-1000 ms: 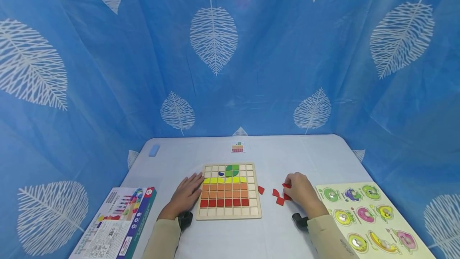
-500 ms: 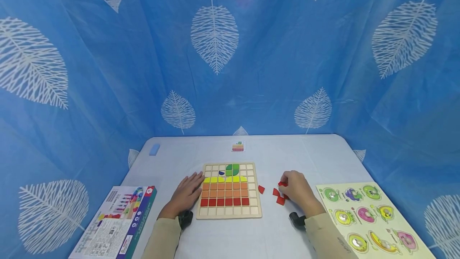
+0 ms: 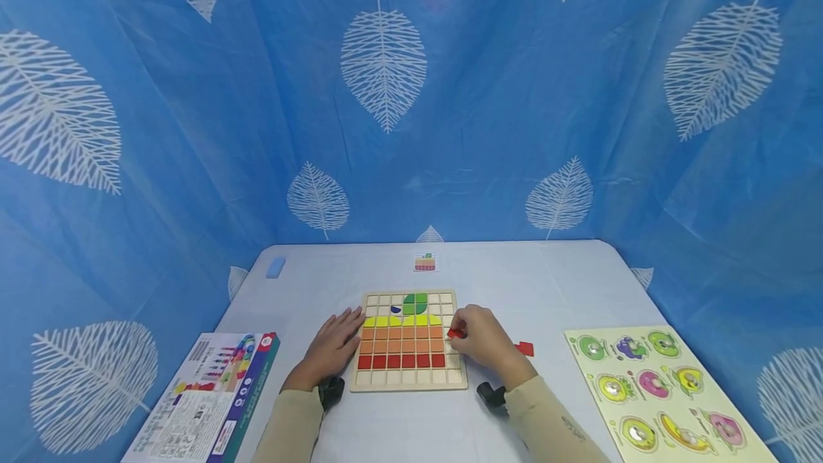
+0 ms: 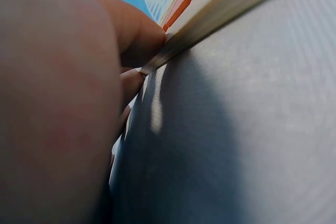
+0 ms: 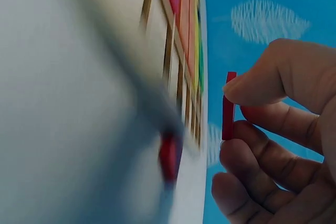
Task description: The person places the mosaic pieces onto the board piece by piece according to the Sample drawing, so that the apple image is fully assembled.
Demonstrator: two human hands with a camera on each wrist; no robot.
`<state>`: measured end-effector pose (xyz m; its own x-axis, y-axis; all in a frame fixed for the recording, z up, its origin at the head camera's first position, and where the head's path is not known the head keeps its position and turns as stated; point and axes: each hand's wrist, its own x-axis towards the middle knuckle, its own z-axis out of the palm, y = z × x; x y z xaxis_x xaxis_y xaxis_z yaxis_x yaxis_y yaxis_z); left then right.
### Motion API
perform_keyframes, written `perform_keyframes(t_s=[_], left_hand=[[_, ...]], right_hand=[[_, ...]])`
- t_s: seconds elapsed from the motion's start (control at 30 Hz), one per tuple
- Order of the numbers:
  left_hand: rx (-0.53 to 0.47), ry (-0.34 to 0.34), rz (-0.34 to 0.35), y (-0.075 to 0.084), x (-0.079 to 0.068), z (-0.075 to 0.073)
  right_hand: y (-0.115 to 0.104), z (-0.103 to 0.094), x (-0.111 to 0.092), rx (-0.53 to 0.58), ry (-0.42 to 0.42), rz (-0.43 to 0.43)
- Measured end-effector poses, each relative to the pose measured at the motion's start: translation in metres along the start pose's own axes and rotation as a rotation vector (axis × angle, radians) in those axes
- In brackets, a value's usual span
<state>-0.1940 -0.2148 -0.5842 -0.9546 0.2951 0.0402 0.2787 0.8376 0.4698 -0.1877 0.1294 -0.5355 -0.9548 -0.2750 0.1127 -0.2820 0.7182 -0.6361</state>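
Observation:
A wooden grid board (image 3: 456,384) lies mid-table, with dark red, orange and yellow rows of tiles, a green cluster (image 3: 415,304) and a small blue piece (image 3: 396,310) in it. Along the board's left edge rests my left hand (image 3: 332,349), its fingers extended; the left wrist view shows fingertips against the wooden side (image 4: 181,40). My right hand (image 3: 486,341) pinches a thin red tile (image 5: 229,106) between thumb and fingers, over the board's right border. Another red piece (image 5: 168,158) lies on the table beside the board, hidden under the hand in the head view.
Red tiles (image 3: 525,349) lie right of the right hand, partly covered by it. A small pattern card (image 3: 426,262) and a blue block (image 3: 276,268) are at the back. A printed box (image 3: 206,399) stands left, a fruit puzzle board (image 3: 662,384) right.
My right hand picked up a red tile from the loose pile on the right and carried it left to the board's right edge. The left hand has stayed in place.

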Motion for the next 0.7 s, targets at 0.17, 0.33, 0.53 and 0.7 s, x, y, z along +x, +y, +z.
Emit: perform_keyframes(t_s=[0.17,0.33,0.53,0.7], left_hand=[[-0.012,-0.004,0.001,-0.001,0.001,0.0],[-0.017,0.001,0.009,-0.002,0.0,-0.001],[-0.022,0.002,0.01,-0.002,-0.001,0.0],[-0.028,0.0,0.01,-0.002,-0.001,-0.001]], right_hand=[[-0.024,0.017,0.005,0.004,-0.07,-0.119],[-0.042,0.033,0.006,0.0,-0.11,-0.221],[-0.057,0.046,0.004,-0.009,-0.139,-0.254],[-0.062,0.052,0.004,-0.023,-0.163,-0.247]])
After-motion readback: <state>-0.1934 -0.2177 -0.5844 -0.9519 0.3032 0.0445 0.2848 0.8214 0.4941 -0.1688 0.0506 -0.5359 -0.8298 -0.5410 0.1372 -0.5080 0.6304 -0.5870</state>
